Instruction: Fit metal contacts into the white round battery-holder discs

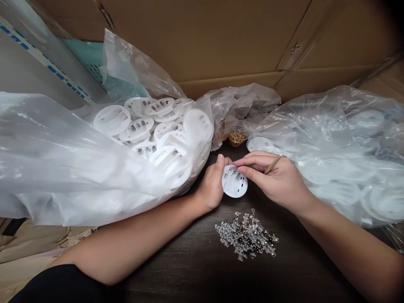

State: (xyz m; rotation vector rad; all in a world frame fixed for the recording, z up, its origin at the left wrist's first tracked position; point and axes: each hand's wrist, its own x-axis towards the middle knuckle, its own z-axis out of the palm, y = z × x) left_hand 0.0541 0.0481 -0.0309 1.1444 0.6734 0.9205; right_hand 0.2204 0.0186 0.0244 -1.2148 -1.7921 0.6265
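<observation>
A white round plastic disc [234,187] with slots and small dark metal pieces in it is held by my left hand [214,182], thumb up at its left edge. My right hand [277,176] is closed around a thin wooden stick [272,164]. Its thumb and forefinger pinch together at the disc's upper edge, where the stick's tip is hidden. On the dark table just below lies a pile of small shiny metal parts [246,235], some clear or silver and a few black.
At left, an open clear plastic bag [78,168] holds many similar discs [139,128] with metal pieces. Another bag [341,151] of white discs lies at right. Between them sits a small bundle of gold-coloured parts [236,138]. Cardboard [221,38] stands behind.
</observation>
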